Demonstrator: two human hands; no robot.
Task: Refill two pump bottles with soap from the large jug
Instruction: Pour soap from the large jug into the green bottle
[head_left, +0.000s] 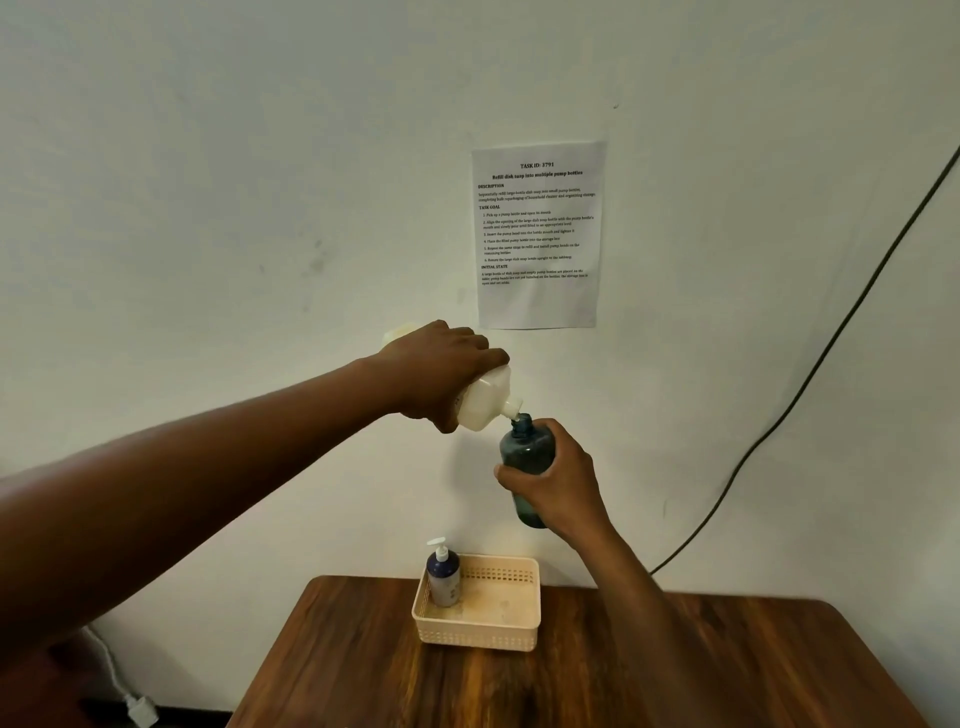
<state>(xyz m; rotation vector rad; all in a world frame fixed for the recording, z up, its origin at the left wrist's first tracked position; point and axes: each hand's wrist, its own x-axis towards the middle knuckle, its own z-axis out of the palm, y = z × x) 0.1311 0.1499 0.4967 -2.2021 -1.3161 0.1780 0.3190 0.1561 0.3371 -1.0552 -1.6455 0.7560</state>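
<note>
Looks about halfway. One pump bottle (443, 574), pump on, stands in the basket (480, 636) at its 9 o'clock. Left hand (441, 374) grips the tilted jug (485, 400), spout at the blue bottle (527, 452) mouth. Right hand (558, 480) wraps that bottle, midair above the table (571, 686). Left: finish pouring, fit pump, stow.

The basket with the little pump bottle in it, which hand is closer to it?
Right. The right hand holds the blue bottle in the air just above the basket. The left hand tips the white jug higher up and further left.
</note>
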